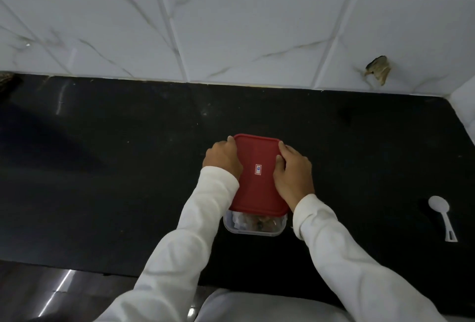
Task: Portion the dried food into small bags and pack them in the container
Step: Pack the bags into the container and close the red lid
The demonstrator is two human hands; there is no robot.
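A clear plastic container (254,227) stands on the black counter (115,167) in the middle of the view. Its red lid (257,193) with a small white sticker lies on top. Through the near wall I see small bags of brownish dried food inside. My left hand (223,159) grips the lid's left edge, fingers curled over the rim. Along the right edge my right hand (293,170) holds the lid, fingers curled onto its top and thumb resting on the red surface. White sleeves cover both arms.
A white plastic spoon (442,216) lies on the counter to the right. White marble-pattern tiles (231,26) form the wall behind, with a chipped hole (377,68) at the right. The counter's front edge runs close to my body.
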